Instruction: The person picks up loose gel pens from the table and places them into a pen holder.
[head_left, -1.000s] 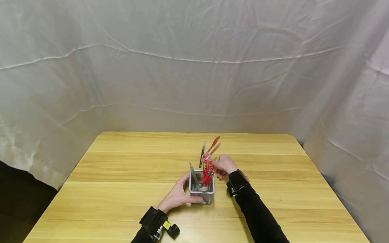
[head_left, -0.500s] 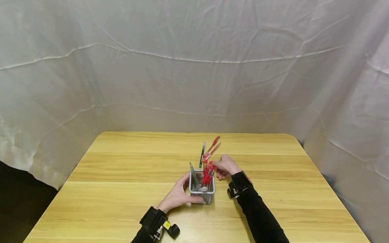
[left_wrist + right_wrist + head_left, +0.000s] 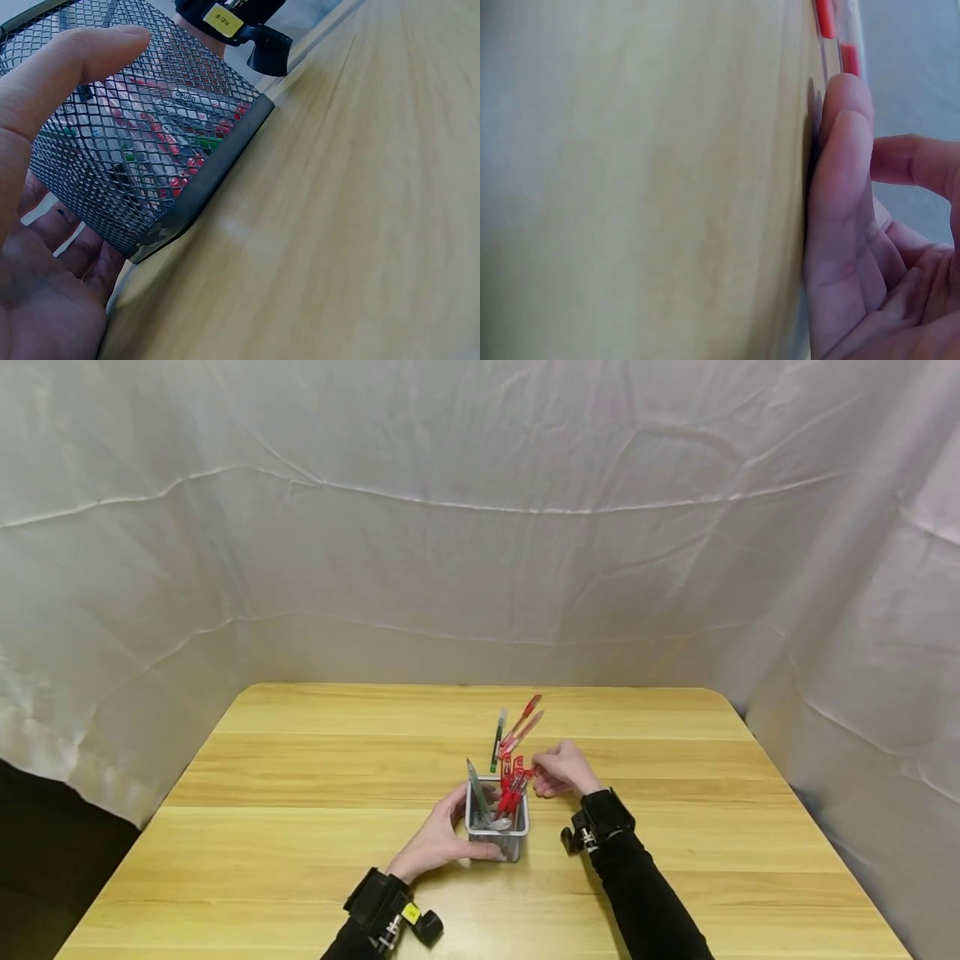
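My left hand (image 3: pixel 437 846) grips a metal mesh pen holder (image 3: pixel 495 848) from its left side, thumb across the front. In the left wrist view, several red, green and clear pens show through the mesh (image 3: pixel 97 161). Several red-capped pens (image 3: pixel 512 797) stand up out of the holder, leaning right, with a grey-green pen (image 3: pixel 477 789) leaning left. Close to the right of the red caps is my right hand (image 3: pixel 564 770). In the right wrist view its fingers (image 3: pixel 840 172) lie along the tabletop, the thumb near them, and no pen shows between them.
Behind the holder, two red pens (image 3: pixel 522 724) and a green pen with a clear cap (image 3: pixel 498 742) lie on the wooden table (image 3: pixel 315 793). A pale cloth (image 3: pixel 450 568) hangs along the table's back and sides.
My right hand has drawn back slightly to the right, away from the red caps. My left hand and the pen holder stay in place.
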Demonstrator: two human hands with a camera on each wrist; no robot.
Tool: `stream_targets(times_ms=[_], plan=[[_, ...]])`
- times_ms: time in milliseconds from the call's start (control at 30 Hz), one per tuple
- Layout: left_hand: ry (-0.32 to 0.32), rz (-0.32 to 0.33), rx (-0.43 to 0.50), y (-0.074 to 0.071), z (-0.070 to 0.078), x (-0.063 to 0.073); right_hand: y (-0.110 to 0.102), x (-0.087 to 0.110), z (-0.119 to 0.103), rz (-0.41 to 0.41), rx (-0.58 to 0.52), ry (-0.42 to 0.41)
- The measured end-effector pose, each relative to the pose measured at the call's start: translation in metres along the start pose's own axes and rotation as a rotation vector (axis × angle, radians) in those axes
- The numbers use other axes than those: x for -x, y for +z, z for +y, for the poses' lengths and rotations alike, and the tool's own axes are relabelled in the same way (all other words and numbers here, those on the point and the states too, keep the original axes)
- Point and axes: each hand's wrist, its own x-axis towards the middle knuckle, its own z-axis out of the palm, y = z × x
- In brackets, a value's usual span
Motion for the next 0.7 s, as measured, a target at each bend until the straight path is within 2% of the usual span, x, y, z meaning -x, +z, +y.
stream_targets(times_ms=[433,700], plan=[[-0.009,0.004,0.008,0.0,0.0,-0.001,-0.01,0.005,0.015,0.002,-0.243,-0.05],[-0.001,-0.001,-0.016,0.002,-0.001,-0.001,-0.012,0.015,0.022,0.025,-0.386,-0.132]])
